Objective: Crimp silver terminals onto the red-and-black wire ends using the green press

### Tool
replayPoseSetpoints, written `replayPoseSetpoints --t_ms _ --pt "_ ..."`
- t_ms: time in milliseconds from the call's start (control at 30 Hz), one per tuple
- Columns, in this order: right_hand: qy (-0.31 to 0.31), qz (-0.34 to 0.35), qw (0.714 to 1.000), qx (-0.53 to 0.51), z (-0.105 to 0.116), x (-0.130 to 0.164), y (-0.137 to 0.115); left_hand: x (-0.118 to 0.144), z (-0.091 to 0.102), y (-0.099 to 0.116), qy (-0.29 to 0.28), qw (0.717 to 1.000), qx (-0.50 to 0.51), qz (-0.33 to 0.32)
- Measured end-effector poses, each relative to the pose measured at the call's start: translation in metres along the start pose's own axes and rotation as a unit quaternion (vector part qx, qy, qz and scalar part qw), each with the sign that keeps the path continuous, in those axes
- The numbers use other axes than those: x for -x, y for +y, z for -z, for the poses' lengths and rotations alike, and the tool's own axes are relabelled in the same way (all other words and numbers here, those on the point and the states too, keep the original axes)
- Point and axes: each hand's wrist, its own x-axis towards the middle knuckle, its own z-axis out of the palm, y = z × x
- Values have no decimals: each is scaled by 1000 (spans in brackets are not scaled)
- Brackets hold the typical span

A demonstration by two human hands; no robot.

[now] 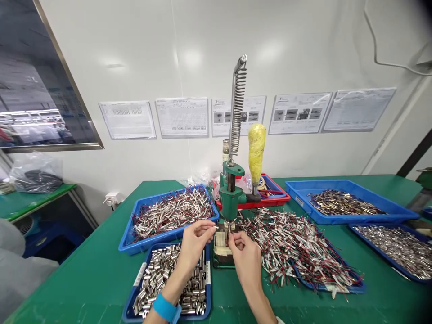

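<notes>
A green hand press (pixel 230 202) stands in front of me, with a tall coil spring (pixel 239 99) and a lever handle wrapped in yellow (pixel 257 150). At the left side of its base, my left hand (pixel 195 243) pinches a small white-ended part (pixel 215 227) between thumb and fingertips. My right hand (pixel 245 252) is closed at the front of the press, its fingertips right by the metal die (pixel 230 226). What it pinches is too small and hidden to make out. Tape-like pale strips cover the press base (pixel 221 245) between the hands.
Left of the press, a blue tray (pixel 126 240) holds white parts with red and black wires; a nearer one (pixel 130 306) holds metal sleeves. A wired-part heap (pixel 290 243) lies right. Farther right are two blue trays (pixel 303 209) (pixel 381 254) of metal pieces. Behind sits a red tray (pixel 281 200).
</notes>
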Motion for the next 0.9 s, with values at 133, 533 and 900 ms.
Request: replayPoseSetpoints --t_ms 133,533,900 --pt "-11 -9 1000 19 -2 -2 1 -16 -18 -11 -16 1000 -9 -15" --pt "-20 22 999 31 -7 -5 12 -28 -50 -23 -9 998 -39 -55" --pt "-13 40 999 31 -11 -6 19 -27 -49 -30 -16 998 -43 -44"
